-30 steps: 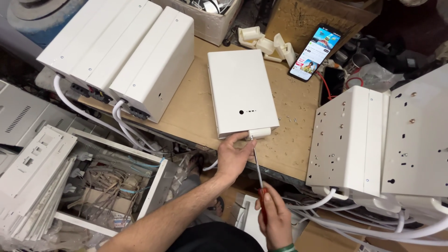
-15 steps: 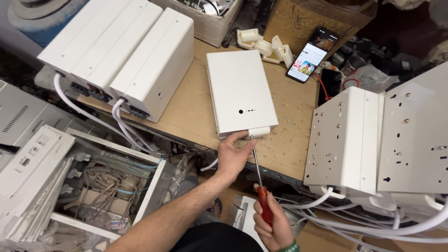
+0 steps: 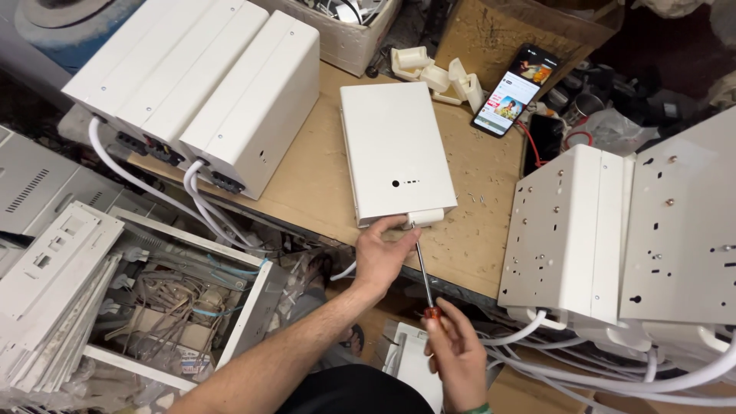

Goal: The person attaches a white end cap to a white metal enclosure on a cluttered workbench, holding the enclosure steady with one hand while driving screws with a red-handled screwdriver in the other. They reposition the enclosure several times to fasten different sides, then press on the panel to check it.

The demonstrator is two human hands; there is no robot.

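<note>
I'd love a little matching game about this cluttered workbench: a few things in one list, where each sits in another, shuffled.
Things:
1. screwdriver
2. phone
3. flat white box
4. open case full of wires

Places:
A. lying in the middle of the bench, steadied by the left hand
B. below the bench, at the left
C. held in the right hand, tip at the box's near edge
D. at the back of the bench, screen lit

Pairs: 1-C, 2-D, 3-A, 4-B
</note>
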